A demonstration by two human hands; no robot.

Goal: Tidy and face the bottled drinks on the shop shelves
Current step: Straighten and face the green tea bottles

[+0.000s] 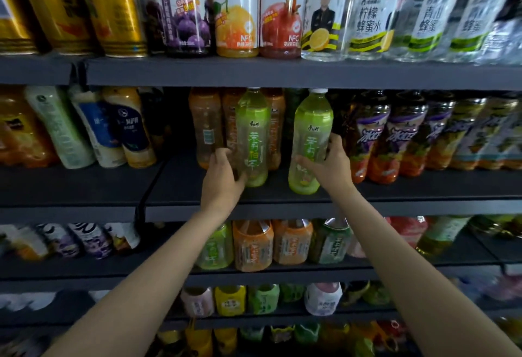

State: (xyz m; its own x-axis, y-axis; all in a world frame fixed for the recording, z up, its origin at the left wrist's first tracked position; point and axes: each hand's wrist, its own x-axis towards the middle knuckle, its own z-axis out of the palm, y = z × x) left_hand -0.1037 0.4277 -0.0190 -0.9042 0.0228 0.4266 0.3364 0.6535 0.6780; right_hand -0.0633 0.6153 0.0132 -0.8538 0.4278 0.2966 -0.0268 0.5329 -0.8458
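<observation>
On the dark grey metal shelf [282, 187], your left hand [223, 178] and right hand [329, 164] each curl fingers round a green plastic tea bottle [252, 136] [310, 139]; orange bottles [206, 127] crowd close behind the left one.

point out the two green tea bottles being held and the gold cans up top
Left green plastic tea bottle [252, 141]: head view, on its label.
Right green plastic tea bottle [312, 127]: head view, upper body.
Gold metal cans [113, 14]: head view, side of rightmost can.
</observation>
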